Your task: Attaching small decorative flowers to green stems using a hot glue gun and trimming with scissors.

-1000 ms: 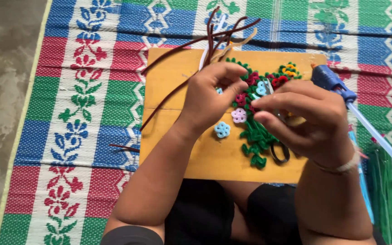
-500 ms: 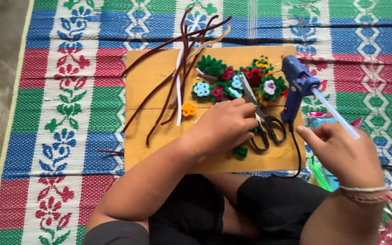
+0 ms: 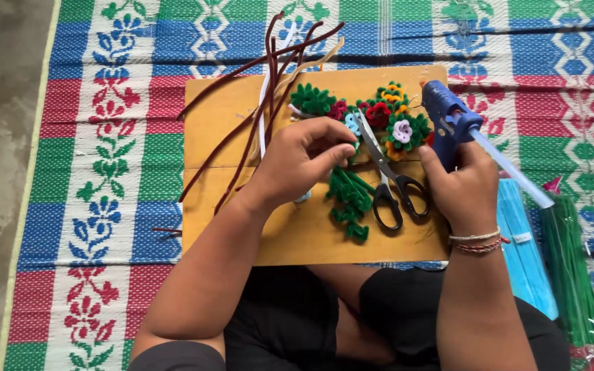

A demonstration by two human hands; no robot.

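- Right now, left hand sits curled over the pipe-cleaner bouquet on the wooden board, fingertips pinched on a small piece near the middle flowers; which piece exactly, can't tell, fingers cover it.
- Right hand is wrapped round the handle of the blue glue gun, at the board's right edge. Gun body points to the far side, glue stick juts out toward the right.
- Bouquet: green leaves and stems w/ red, yellow, white and pale blue flowers, lying across the board's far-right part, stems trailing toward the near edge.
- Scissors lie on the board btwn the two hands, black handles near, blades under the flowers.
- Loose brown pipe cleaners fan out to the far left, past the board onto the woven mat.
- Right of the board: blue sheet pack and a bundle of green sticks.
- Risks, as I judge them:
  - hot nozzle is just beside the flowers and close to left fingers; a slip could burn skin or melt fuzz.
  - glue drip may land on the board or scissors and stick them.
  - scissors lie touching the stems; nudging them could drag the bouquet out of shape.
  - the pinch looks light, so the small piece could shift.
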